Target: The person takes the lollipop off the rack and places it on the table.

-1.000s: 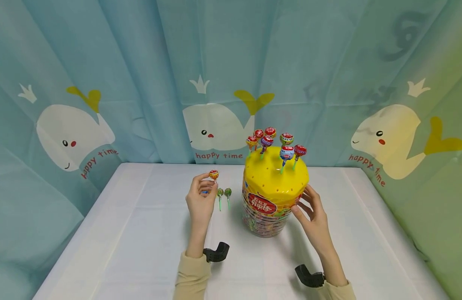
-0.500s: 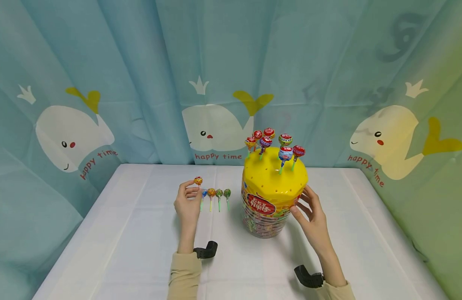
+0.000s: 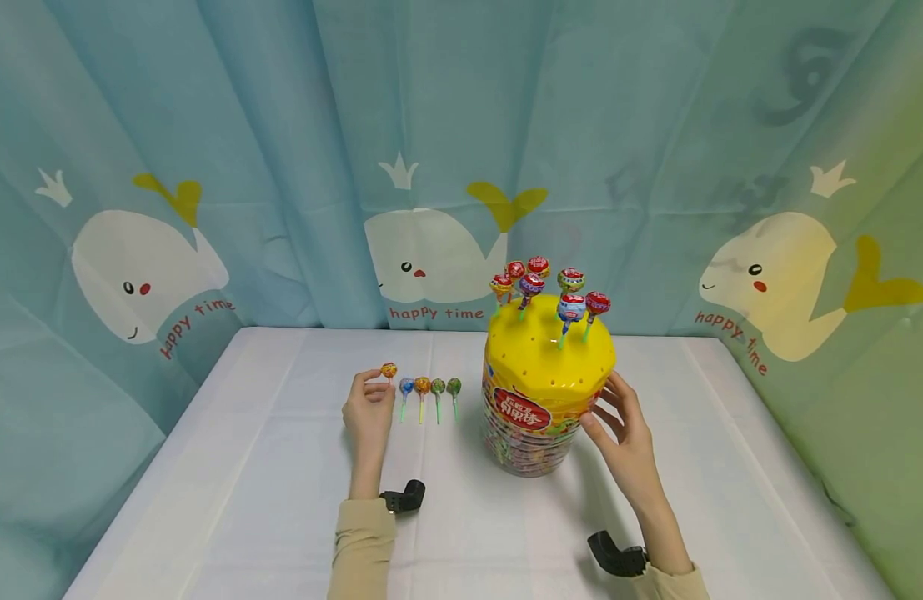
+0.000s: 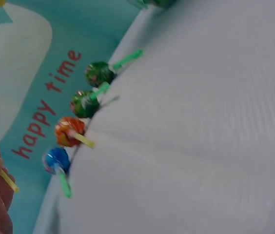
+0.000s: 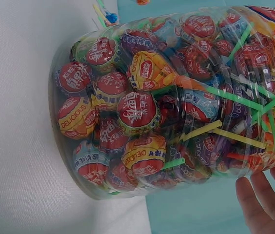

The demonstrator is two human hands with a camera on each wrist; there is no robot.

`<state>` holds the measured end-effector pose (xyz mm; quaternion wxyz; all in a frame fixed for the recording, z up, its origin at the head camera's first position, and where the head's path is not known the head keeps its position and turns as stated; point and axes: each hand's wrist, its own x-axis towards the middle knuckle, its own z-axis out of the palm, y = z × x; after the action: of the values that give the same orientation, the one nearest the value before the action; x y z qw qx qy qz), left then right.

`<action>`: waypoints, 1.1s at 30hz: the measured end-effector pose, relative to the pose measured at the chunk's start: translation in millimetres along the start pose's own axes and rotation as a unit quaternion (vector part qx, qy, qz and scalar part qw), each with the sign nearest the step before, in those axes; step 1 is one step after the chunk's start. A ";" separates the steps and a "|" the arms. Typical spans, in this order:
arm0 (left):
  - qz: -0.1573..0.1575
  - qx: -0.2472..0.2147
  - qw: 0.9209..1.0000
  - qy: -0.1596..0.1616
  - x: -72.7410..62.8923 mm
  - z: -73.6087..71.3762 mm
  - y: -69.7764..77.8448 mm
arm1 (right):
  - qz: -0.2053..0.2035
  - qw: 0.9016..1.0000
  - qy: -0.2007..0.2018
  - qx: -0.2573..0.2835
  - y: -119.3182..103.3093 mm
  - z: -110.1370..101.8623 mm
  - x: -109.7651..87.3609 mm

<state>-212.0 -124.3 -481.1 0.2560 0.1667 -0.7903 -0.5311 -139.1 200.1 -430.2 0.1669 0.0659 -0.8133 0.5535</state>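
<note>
My left hand [image 3: 368,410] pinches an orange-yellow wrapped lollipop [image 3: 388,370] by its stick, upright, at the left end of a row on the table. In that row lie a blue lollipop [image 3: 406,387], an orange lollipop [image 3: 422,385] and two green ones; the left wrist view shows them too. To the right stands a big clear candy jar [image 3: 527,446] with a yellow lid [image 3: 539,358], filled with lollipops [image 5: 137,112]. My right hand [image 3: 628,433] holds the jar's right side, thumb in front and fingers spread behind. Several lollipops stand upright in the lid's holes, including a light-blue lollipop [image 3: 572,308].
A white cloth covers the table [image 3: 281,467]. Behind it hangs a blue-green curtain [image 3: 446,100] printed with whales. More small holes dot the front of the yellow lid. Each wrist wears a black camera mount.
My left hand has moved left and slightly down with its lollipop, past the row, uncovering the blue and orange lollipops. The right hand and jar have stayed in place.
</note>
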 end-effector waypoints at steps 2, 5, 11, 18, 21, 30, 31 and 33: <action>-0.006 0.008 1.000 -0.003 1.1 0.4 -3.7 | -0.001 1.000 0.000 0.000 0.0 0.1 0.0; -0.011 0.023 1.000 -0.007 3.0 1.4 -9.1 | -0.002 1.000 0.001 0.001 0.4 0.1 0.3; -0.012 0.048 0.999 -0.014 5.1 2.1 -16.6 | -0.004 1.000 0.002 0.001 1.4 0.3 0.6; -0.013 0.077 0.997 -0.014 6.0 4.6 -22.1 | -0.006 1.000 0.001 0.000 1.4 0.3 0.5; -0.015 0.086 0.996 -0.016 6.0 5.1 -23.4 | -0.006 1.000 0.001 0.000 1.0 0.3 0.4; -0.025 0.102 0.994 -0.026 5.4 5.3 -24.1 | -0.005 1.000 -0.002 0.004 0.9 0.0 0.6; -0.024 0.102 0.994 -0.026 5.3 5.5 -24.2 | -0.005 1.000 -0.002 0.005 0.9 -0.1 0.6; -0.023 0.103 0.994 -0.024 5.1 5.8 -23.9 | -0.006 1.000 -0.001 0.005 0.9 -0.2 0.6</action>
<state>-219.7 -131.7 -503.8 0.2059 0.1973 -0.8428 -0.4564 -139.8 200.7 -430.7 0.1684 0.0720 -0.8103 0.5567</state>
